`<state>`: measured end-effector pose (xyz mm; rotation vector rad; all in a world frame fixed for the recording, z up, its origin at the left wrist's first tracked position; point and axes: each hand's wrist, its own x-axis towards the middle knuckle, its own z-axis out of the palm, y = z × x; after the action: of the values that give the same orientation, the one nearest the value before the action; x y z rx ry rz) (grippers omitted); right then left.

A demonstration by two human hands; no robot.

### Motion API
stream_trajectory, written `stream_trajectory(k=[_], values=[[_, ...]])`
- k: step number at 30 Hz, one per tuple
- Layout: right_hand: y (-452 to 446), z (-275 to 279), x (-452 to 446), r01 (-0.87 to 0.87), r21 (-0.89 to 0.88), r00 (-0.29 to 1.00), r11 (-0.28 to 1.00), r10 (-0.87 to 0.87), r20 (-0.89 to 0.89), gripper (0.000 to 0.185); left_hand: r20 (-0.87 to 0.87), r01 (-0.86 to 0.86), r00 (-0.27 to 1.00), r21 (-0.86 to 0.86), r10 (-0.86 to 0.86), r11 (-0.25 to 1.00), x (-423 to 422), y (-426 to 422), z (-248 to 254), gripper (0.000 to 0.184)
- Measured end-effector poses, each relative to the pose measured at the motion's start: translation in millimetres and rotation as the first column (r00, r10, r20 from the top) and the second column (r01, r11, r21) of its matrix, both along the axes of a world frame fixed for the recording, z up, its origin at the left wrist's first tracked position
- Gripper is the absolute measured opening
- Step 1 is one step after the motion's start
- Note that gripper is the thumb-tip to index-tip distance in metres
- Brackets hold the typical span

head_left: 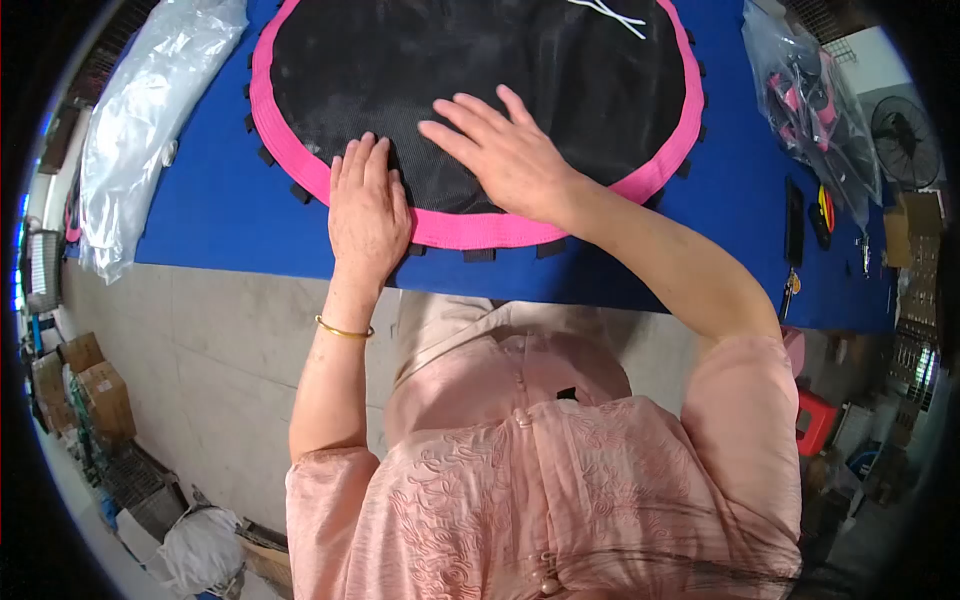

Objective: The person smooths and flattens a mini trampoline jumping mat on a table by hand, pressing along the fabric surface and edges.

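A large round black mesh sheet [330,70] with a pink border [470,230] and small black tabs around its edge lies flat on a blue-covered table [225,215]. My left hand [369,205] rests on the pink border at the lower left, palm down, fingertips reaching onto the mesh. Over the lower middle of the mesh is my right hand [515,160], its fingers spread and nothing held in it. White cords [610,12] lie on the mesh near the top of the view.
Clear plastic wrapping [150,110] lies at the table's left. At the right are a plastic bag with pink and black items [815,100], a black strip [794,220] and a yellow-red tool [825,212]. Beyond stands a fan [903,140]. Cardboard boxes [103,400] sit lower left.
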<state>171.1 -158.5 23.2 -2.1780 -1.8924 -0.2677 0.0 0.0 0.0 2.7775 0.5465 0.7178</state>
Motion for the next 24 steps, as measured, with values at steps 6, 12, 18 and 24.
stream_trajectory(k=[6,12,18,24], values=[[-43,1,64,0.215,0.005,0.975,0.977,-0.215,0.059,0.067,0.001,-0.008,1.0,-0.01,0.008,1.0,0,-3,2,0.044],[-46,0,86,0.297,0.042,0.953,0.954,-0.299,0.046,0.063,-0.025,0.025,0.999,-0.056,-0.027,0.998,-1,-11,19,0.06],[-10,-9,128,0.388,0.067,0.918,0.919,-0.392,0.06,0.063,-0.037,0.019,0.999,-0.064,-0.021,0.998,0,-13,21,0.061],[19,-10,164,0.467,0.085,0.879,0.88,-0.473,0.067,0.062,-0.022,0.014,1.0,-0.077,-0.016,0.997,1,-13,21,0.058]])
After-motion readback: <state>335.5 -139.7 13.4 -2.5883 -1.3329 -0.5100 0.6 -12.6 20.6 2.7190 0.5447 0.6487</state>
